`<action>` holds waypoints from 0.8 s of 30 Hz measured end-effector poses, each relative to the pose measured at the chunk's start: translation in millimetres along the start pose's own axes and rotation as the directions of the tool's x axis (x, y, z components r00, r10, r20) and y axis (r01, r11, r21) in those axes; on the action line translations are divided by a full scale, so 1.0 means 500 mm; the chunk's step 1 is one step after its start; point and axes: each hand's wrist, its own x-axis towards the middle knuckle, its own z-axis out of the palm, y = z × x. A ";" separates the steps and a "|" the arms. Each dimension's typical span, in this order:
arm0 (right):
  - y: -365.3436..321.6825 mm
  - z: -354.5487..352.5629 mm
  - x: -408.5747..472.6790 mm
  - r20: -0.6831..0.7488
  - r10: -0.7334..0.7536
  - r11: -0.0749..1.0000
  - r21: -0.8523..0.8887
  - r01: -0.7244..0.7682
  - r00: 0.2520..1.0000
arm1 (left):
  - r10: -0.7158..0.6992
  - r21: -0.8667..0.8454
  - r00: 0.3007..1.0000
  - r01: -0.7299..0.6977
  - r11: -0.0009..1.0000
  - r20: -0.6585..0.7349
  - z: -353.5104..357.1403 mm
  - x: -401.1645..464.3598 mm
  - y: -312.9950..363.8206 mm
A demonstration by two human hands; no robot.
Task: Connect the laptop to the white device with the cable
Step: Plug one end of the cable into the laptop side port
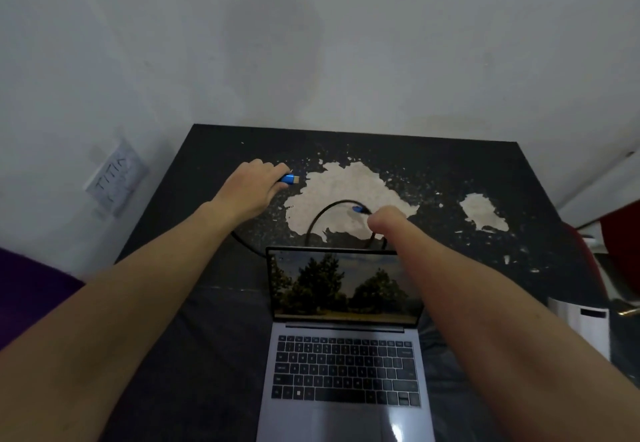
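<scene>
An open grey laptop stands at the near edge of the black table, its screen lit with a picture of trees. Behind the screen lies a black cable with a blue plug at each end. My left hand holds one blue plug just above the table, pointing right. My right hand is closed on the cable just below the other blue plug. The white device sits at the right edge, partly cut off by my right forearm.
The table top is worn, with large pale patches where the black coating has peeled. A wall rises right behind it. A paper note hangs on the left wall. Something red stands at the right, purple fabric at the left.
</scene>
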 end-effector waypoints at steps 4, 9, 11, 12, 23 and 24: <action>0.003 -0.012 -0.052 -0.071 -0.026 0.999 0.023 0.028 0.997 | -0.041 0.102 0.999 0.041 0.994 0.005 -0.003 -0.034 -0.029; -0.018 -0.001 -0.169 -0.205 -0.258 0.963 0.021 0.268 0.944 | -0.055 0.116 0.998 0.054 0.992 0.008 -0.017 -0.133 -0.049; -0.017 0.020 -0.214 -0.251 -0.380 0.921 -0.010 0.390 0.890 | -0.055 0.074 0.998 0.053 0.996 0.026 -0.011 -0.181 -0.046; -0.013 0.034 -0.240 -0.266 -0.430 0.898 -0.032 0.438 0.863 | -0.055 0.056 0.998 0.052 0.997 0.037 -0.007 -0.210 -0.040; 0.167 0.233 -0.399 -0.299 -0.677 0.736 -0.288 0.613 0.672 | -0.087 -0.101 0.981 0.105 0.989 0.171 0.095 -0.437 0.100; 0.193 0.252 -0.398 -0.281 -0.671 0.740 -0.301 0.601 0.686 | -0.090 -0.122 0.979 0.113 0.986 0.182 0.110 -0.450 0.117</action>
